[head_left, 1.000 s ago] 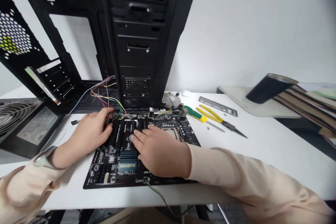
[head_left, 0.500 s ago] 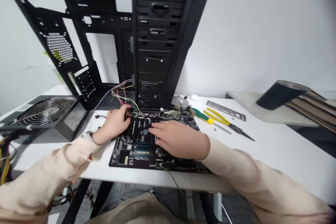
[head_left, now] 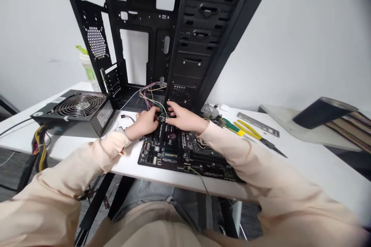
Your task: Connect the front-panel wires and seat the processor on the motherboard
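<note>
A black motherboard [head_left: 171,142] marked GIGABYTE lies flat along the front of the table. At its far left edge, my left hand [head_left: 146,122] is closed, fingertips pinching thin coloured wires [head_left: 148,94] that come out of the computer case. What sits right at the fingertips is partly hidden. My right hand [head_left: 187,119] hovers over the board's far side, thumb and fingers apart, close to the same wires and holding nothing that I can see. The black computer case [head_left: 197,73] stands upright behind both hands, its side open.
To the left is a power supply [head_left: 100,121] with a bundle of cables [head_left: 40,148] over the table edge. On the right lie a green-and-yellow screwdriver [head_left: 232,126], yellow-handled pliers [head_left: 249,129] and a metal I/O plate [head_left: 259,124]. A dark cylinder [head_left: 314,112] rests farther right.
My right hand has moved from over the middle of the board to its far edge, beside my left hand. The view has shifted left; my left hand stays at the wires.
</note>
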